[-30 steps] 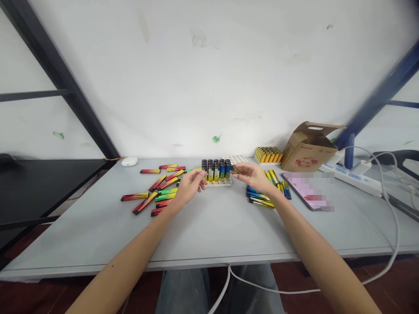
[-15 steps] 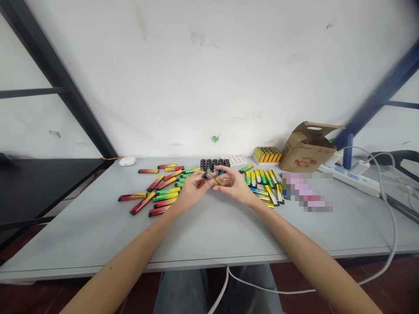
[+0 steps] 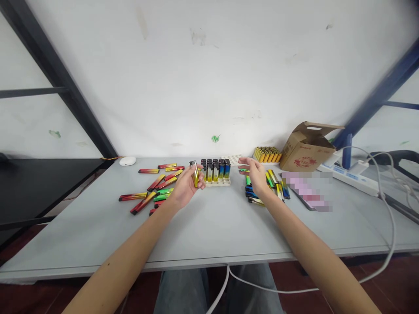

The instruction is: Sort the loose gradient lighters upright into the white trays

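Along the front of the grey rectangular table (image 3: 209, 235), a wide bare strip gives a low path from side to side, below both groups of loose lighters. From this strip, the way to the white perforated tray (image 3: 218, 183) is open at its front, but upright black-topped lighters (image 3: 215, 172) stand in it. The left hand (image 3: 187, 185), with a shiny gold lighter (image 3: 195, 175), blocks the tray's left side. At right, the right hand (image 3: 257, 174), multicoloured lying lighters (image 3: 250, 192) and a flat phone (image 3: 304, 192) obstruct; farther back stands an open brown cardboard box (image 3: 303, 159).
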A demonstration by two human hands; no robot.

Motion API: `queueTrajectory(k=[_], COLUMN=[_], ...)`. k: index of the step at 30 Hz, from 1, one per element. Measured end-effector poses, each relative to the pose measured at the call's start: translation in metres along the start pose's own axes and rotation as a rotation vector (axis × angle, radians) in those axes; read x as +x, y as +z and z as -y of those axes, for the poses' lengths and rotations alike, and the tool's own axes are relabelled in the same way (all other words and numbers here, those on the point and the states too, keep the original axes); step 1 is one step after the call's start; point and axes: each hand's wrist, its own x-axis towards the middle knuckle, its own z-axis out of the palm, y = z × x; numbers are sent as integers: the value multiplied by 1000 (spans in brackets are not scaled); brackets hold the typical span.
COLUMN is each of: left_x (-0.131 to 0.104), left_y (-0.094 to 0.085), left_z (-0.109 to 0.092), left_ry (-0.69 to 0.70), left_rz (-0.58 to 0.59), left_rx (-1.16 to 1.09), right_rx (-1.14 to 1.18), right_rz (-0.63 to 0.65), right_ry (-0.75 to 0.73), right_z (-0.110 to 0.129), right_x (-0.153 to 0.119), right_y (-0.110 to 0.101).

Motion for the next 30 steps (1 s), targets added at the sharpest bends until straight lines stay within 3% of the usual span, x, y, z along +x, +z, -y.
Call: queueTrajectory(k=[5,12,22,30], left_x=[2,1,0,1], left_y=[-3,-3,3,1], left_z=[-2,-3,0,5], left_ry=[-126,-216,-162,-150], left_rz=[48,78,-18,6], left_rx=[-74,-95,33,39], right_rx=[9,-17,0,0], right_rz=[-43,-15,-15,1], right_ry=[72,22,11,3], right_z=[0,0,3,4], right_x=[1,-1,-3,-3], right_y=[0,2,3,4])
